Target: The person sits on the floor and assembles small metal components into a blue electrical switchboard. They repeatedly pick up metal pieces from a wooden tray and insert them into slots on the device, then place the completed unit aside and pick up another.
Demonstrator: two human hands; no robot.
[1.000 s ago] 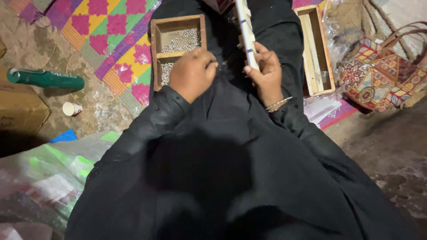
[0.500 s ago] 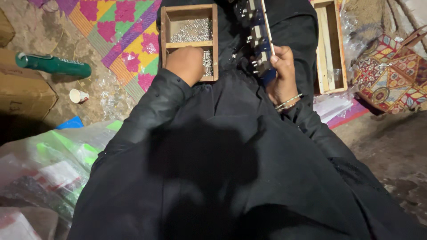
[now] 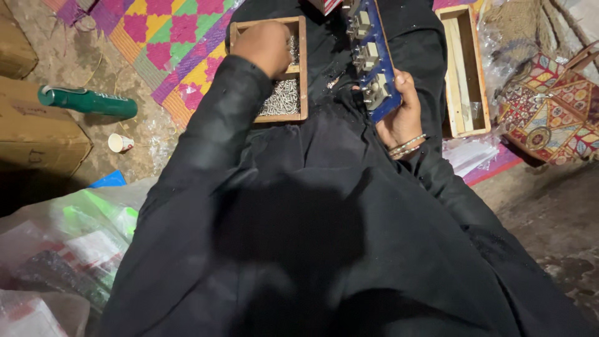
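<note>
Colourful checkered mat (image 3: 156, 43) at upper left, under a wooden 2-compartment tray (image 3: 301, 62) of small metal screws (image 3: 281, 97) at top centre. Blue strip (image 3: 374, 59) with 3 grey fittings, top centre-right, gripped from below by right hand (image 3: 402, 115). Left hand (image 3: 268, 47) curled inside tray's upper compartment; contents of grip hidden.

Hands at a screw tray and a blue switch strip

The left hand (image 3: 268, 47) reaches into a wooden tray (image 3: 302, 68) of small silver screws (image 3: 281, 97). The right hand (image 3: 402, 115) grips a blue strip (image 3: 374, 56) carrying grey switch blocks, held tilted over the black-robed lap. A long wooden box (image 3: 465, 68) lies just beside it; a green bottle (image 3: 87, 103) lies well apart.
</note>
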